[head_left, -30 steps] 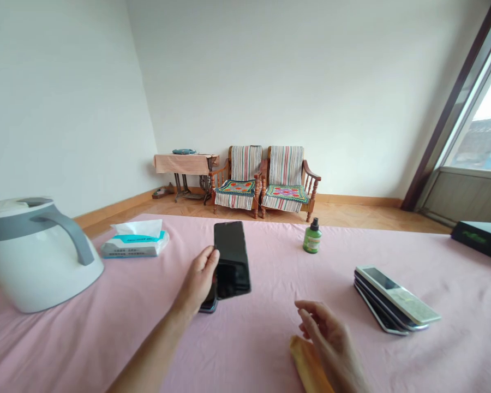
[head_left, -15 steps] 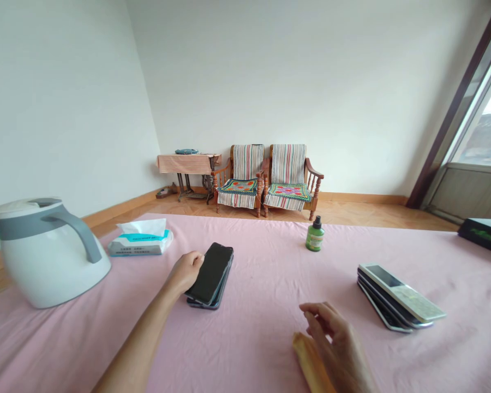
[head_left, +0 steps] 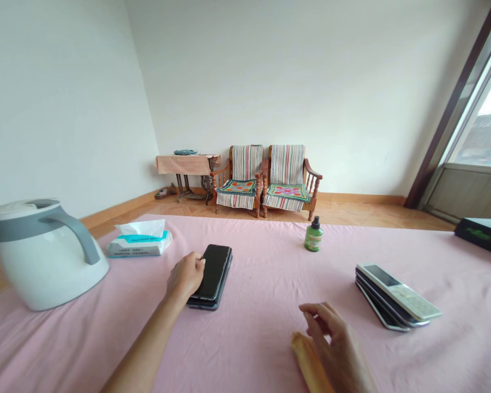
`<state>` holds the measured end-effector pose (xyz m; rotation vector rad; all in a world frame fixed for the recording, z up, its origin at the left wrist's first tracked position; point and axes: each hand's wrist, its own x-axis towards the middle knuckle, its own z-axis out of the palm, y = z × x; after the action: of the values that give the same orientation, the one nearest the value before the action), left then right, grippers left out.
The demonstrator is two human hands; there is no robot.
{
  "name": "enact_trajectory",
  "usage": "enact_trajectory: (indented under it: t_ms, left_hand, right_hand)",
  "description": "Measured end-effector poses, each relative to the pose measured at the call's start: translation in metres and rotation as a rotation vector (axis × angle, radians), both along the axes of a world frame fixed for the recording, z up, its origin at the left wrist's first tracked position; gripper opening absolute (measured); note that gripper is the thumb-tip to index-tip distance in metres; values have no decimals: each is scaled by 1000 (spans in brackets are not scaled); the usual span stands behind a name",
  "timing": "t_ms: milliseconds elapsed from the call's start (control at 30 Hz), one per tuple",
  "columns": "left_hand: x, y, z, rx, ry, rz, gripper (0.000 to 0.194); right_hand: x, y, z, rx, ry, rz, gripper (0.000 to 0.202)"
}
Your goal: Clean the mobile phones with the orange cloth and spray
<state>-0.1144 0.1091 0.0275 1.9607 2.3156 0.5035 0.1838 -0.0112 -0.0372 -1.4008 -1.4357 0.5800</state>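
A black smartphone [head_left: 215,270] lies screen up on top of another phone [head_left: 204,307], their edges nearly lined up. My left hand [head_left: 187,277] is closed at the left edge of the upper phone, its curled fingers gripping there. My right hand [head_left: 339,343] rests low on the pink cloth, fingers loosely bent, with a small gap between thumb and forefinger and nothing visible in it. Beside and partly under that hand lies a long yellowish thing [head_left: 306,357]; its kind is unclear. To the right is a stack of several phones, with a white keypad phone [head_left: 401,292] uppermost.
A white and grey jug [head_left: 45,262] stands at the left, by a tissue pack [head_left: 139,240]. A green bottle [head_left: 313,236] with a black cap stands beyond my right hand. A dark box [head_left: 480,236] sits at the far right. Two chairs [head_left: 287,180] are by the wall.
The upper phone, skewed and tilted before, now lies flatter and straighter on the lower one. My left hand has shifted slightly right with it. My right hand has stayed put.
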Motion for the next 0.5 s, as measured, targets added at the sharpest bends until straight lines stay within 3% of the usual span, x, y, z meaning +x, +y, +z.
enact_trajectory:
  t_ms: [267,500]
  left_hand:
    - [10,-12,6,12,136,-10,21]
    - [24,-20,8,25,124,-73,66]
  right_hand:
    - [-2,-1,3,8,-35,6,27]
    - [2,2,-3,34,-59,18,27]
